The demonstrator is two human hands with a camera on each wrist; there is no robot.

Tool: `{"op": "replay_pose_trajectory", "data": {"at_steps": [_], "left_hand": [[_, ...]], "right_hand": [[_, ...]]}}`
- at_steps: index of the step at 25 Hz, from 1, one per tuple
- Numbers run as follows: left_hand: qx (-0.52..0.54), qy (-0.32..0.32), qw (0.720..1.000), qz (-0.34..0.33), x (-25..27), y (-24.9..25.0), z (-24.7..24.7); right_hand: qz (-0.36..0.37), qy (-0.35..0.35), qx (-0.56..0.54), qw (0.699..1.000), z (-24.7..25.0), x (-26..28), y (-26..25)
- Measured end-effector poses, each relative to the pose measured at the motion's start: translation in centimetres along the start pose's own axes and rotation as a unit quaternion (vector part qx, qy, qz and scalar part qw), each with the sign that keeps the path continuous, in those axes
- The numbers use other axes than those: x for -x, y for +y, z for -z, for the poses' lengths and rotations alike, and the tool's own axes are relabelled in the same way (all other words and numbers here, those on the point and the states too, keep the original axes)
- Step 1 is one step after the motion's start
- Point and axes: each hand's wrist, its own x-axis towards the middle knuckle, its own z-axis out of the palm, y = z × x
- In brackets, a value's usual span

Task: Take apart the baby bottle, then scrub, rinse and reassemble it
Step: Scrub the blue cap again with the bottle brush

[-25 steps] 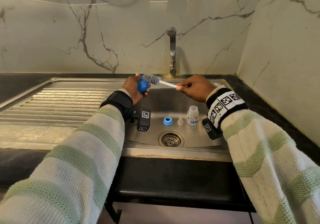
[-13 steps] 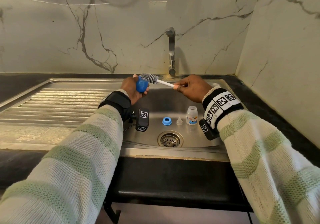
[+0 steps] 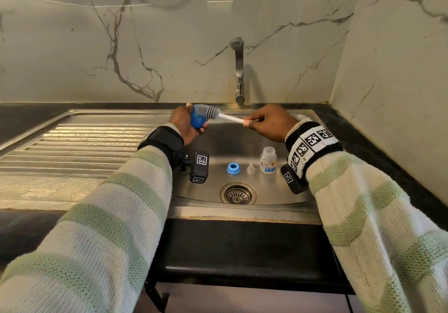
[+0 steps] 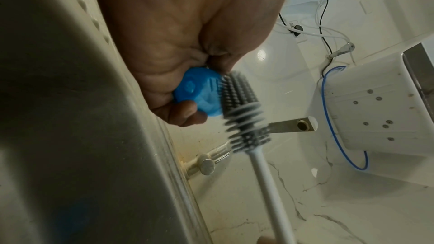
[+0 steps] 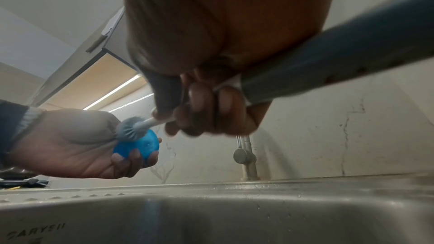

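While my left hand [image 3: 185, 125] cups the blue bottle cap [image 3: 196, 120] in a curled grip, held up over the far left part of the sink [image 3: 242, 213], my right hand [image 3: 269, 123] pinches the white handle of the bottle brush [image 3: 218, 115] and lays its grey bristles across the cap's rounded outside. I judge this to be the scrubbing step, with the bottle already taken apart: the blue collar ring [image 3: 233, 168], the clear nipple [image 3: 251, 168] and the open bottle [image 3: 268, 160] stand in a row on the sink floor just beyond the drain [image 3: 238, 193], apart from one another. Next, I would turn the cap in my left grip so the bristles reach its open inside, then put it down and take up another part. Behind the sink stands the tap [image 3: 238, 70], and no water is running from it. To the left lies the ribbed draining board [image 3: 72, 148], set in the dark desk [image 3: 29, 235].
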Motion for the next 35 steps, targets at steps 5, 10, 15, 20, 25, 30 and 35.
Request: {"op": "replay_pose_trajectory", "data": {"at_steps": [5, 10, 15, 20, 25, 30, 35], "left_hand": [[0.009, 0.011, 1.0, -0.005, -0.17, 0.09, 0.24], [0.002, -0.002, 1.0, -0.004, -0.25, 0.05, 0.19], [0.042, -0.008, 0.999, -0.011, -0.38, -0.05, 0.2], [0.058, 0.017, 0.998, -0.022, -0.69, 0.19, 0.25], [0.002, -0.005, 1.0, -0.019, -0.35, -0.1, 0.09], [0.008, -0.014, 1.0, -0.016, -0.27, -0.03, 0.17], [-0.011, -0.004, 1.0, -0.017, -0.01, 0.1, 0.06]], "right_hand": [[0.006, 0.019, -0.001, 1.0, -0.29, -0.08, -0.21], [0.003, -0.003, -0.006, 1.0, -0.27, -0.03, -0.22], [0.009, -0.061, 0.014, 0.998, -0.47, 0.02, -0.35], [0.019, -0.019, 0.003, 1.0, -0.47, -0.01, -0.17], [0.001, 0.022, -0.003, 1.0, -0.27, -0.13, 0.12], [0.015, 0.02, 0.006, 1.0, -0.45, -0.16, -0.3], [0.011, 0.01, 0.009, 1.0, -0.23, -0.24, -0.22]]}}
